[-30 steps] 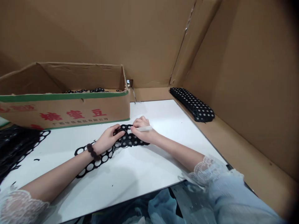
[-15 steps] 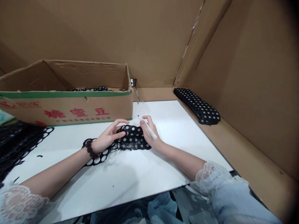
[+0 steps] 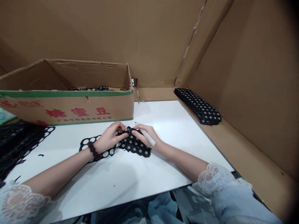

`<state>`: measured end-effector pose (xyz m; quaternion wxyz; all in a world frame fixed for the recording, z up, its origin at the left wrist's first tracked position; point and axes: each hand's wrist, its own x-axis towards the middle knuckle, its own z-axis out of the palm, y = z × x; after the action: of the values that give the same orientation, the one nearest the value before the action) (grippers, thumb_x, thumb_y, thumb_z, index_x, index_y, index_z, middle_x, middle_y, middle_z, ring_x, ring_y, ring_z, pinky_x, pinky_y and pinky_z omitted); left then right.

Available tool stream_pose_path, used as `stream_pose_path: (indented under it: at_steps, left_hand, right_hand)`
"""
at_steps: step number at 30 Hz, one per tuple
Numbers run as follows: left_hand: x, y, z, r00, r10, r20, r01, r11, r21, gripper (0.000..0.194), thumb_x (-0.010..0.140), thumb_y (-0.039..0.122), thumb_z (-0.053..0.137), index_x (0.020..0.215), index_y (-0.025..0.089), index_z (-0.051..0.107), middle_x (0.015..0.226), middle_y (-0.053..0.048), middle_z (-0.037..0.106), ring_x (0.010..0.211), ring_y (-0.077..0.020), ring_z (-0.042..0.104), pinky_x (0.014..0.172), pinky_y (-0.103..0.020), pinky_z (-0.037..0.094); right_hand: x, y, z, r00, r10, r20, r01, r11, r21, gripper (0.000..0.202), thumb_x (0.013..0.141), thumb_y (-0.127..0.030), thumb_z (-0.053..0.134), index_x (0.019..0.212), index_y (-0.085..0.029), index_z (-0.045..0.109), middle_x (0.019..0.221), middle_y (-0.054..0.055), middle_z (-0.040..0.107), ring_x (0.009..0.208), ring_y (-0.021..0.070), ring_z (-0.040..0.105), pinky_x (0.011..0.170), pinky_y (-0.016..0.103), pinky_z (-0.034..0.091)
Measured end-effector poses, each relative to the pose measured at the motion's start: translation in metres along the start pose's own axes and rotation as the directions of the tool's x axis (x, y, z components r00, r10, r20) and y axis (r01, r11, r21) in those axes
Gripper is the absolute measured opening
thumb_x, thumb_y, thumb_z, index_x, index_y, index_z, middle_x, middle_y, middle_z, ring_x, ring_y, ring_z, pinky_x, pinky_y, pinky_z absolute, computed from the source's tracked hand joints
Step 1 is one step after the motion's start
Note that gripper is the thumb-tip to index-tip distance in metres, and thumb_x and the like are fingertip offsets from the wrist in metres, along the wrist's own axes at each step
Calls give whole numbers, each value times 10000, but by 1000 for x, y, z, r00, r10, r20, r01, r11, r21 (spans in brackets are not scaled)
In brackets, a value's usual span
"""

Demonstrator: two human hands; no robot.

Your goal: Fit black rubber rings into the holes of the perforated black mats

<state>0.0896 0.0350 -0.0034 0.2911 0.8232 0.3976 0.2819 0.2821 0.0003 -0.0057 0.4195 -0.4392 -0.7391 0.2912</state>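
Note:
A black sheet with rows of small round dots lies on the white tabletop between my hands. My left hand pinches its upper edge between thumb and fingers. My right hand has thumb and forefinger at the same edge, close to the left fingertips. A slim white pen-like tool rests in the right hand, its tip hidden by the fingers. Under my left wrist, which wears a dark beaded band, a black strip with large round holes stretches left; it appears joined to the dotted sheet.
An open cardboard box at the back left holds small black ring pieces. Black holed material is heaped at the left edge. A stack of black dotted sheets lies on the cardboard ledge at right. Cardboard walls rise behind and at right.
My hands have come closer together at the sheet's upper edge. The dotted sheet has tilted, its right end lower. The white tool now sits back in the right hand with its tip hidden.

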Motion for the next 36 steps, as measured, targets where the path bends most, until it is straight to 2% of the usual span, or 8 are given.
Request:
stream_pose_path:
  at_steps: [7, 11, 15, 18, 25, 32, 34, 36]
  left_hand:
    - [11, -2, -22, 975, -72, -209, 106, 982, 159, 157, 765, 331, 511, 716, 184, 492, 840, -36, 604, 863, -198, 546, 794, -325, 410]
    - [9, 5, -31, 808, -80, -584, 208, 966, 154, 126, 810, 289, 456, 867, 180, 486, 811, -27, 599, 724, -158, 569, 657, -266, 440]
    - [-6, 17, -11, 929, 240, -283, -60, 849, 524, 122, 835, 269, 454, 866, 191, 542, 779, -19, 617, 734, -170, 564, 712, -286, 428]
    - [-15, 26, 7, 936, 305, -177, -158, 810, 564, 189, 859, 257, 421, 959, 187, 566, 845, -38, 647, 796, -182, 579, 775, -304, 428]
    - [-15, 39, 5, 996, -21, -90, 25, 999, 42, 230, 844, 283, 445, 1050, 222, 527, 1006, -7, 637, 899, -146, 603, 811, -253, 457]
    - [-3, 29, -4, 936, -298, 186, 351, 805, -478, 232, 744, 294, 571, 937, 164, 563, 774, -37, 667, 763, -179, 621, 668, -288, 479]
    - [-1, 30, -12, 929, -338, 151, 369, 811, -454, 219, 737, 285, 575, 912, 153, 575, 736, -33, 662, 718, -174, 619, 652, -292, 478]
    - [-1, 35, -29, 944, -324, -70, 279, 890, -360, 197, 757, 287, 556, 899, 151, 571, 742, -28, 650, 698, -165, 617, 667, -303, 484]
  right_hand:
    - [0, 4, 0, 997, 60, -49, -59, 998, 19, 195, 820, -289, 438, 799, -154, 577, 775, 19, 606, 730, 122, 553, 704, 223, 413]
    - [-3, 3, 1, 995, 88, -54, -87, 996, 24, 196, 811, -287, 445, 772, -162, 590, 733, 10, 607, 691, 125, 556, 680, 235, 422]
    - [-4, -6, 5, 1000, 9, -20, -7, 993, 114, 203, 823, -285, 437, 833, -165, 601, 832, 25, 629, 810, 138, 580, 775, 243, 426]
    - [-6, -12, 9, 999, 13, -30, -7, 986, 169, 206, 832, -281, 429, 858, -169, 601, 853, 23, 632, 826, 132, 581, 793, 237, 429]
    - [-11, -13, 11, 991, 99, -87, -77, 970, 231, 209, 834, -314, 449, 843, -167, 597, 833, 27, 632, 800, 141, 579, 766, 244, 441]
    - [-11, -14, 13, 996, 81, -37, -74, 981, 179, 199, 842, -316, 439, 872, -186, 586, 868, 30, 630, 787, 149, 576, 753, 257, 435]
    - [-12, -15, 12, 997, 70, -44, -63, 987, 150, 196, 845, -310, 433, 884, -193, 585, 866, 27, 627, 800, 151, 576, 765, 257, 428]
    - [-13, -15, 9, 994, 78, -79, -69, 992, 107, 195, 849, -313, 426, 864, -192, 577, 833, 22, 619, 779, 148, 571, 746, 251, 425]
